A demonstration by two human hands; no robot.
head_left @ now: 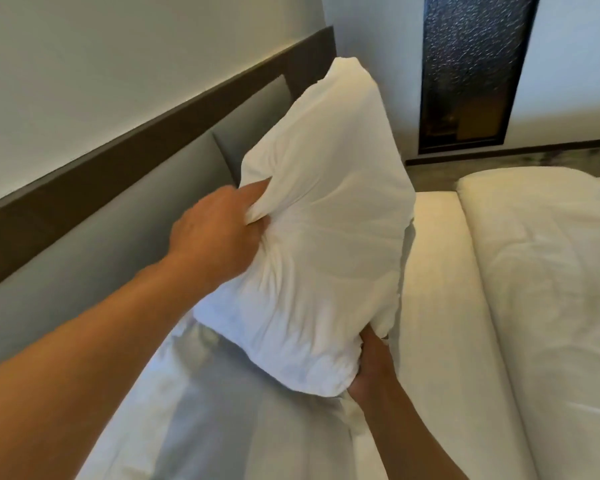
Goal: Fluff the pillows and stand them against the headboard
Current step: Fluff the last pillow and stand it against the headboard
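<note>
Arms stretched forward: my left hand (218, 230) pinched the pillow (326, 237) at its side, right hand (369, 372) clutched its lower corner, holding it above the bed (447, 306), near the headboard (118, 220).

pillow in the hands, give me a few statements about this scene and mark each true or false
1. Both hands grip the white pillow. True: the left hand pinches its left side and the right hand holds its lower corner.
2. The pillow stands against the headboard. False: it is held up in the air, in front of the headboard.
3. The headboard is grey padding with a dark brown band on top. True.
4. The pillow is dark blue. False: it is white.
5. A folded-back duvet lies on the right of the bed. True.
</note>
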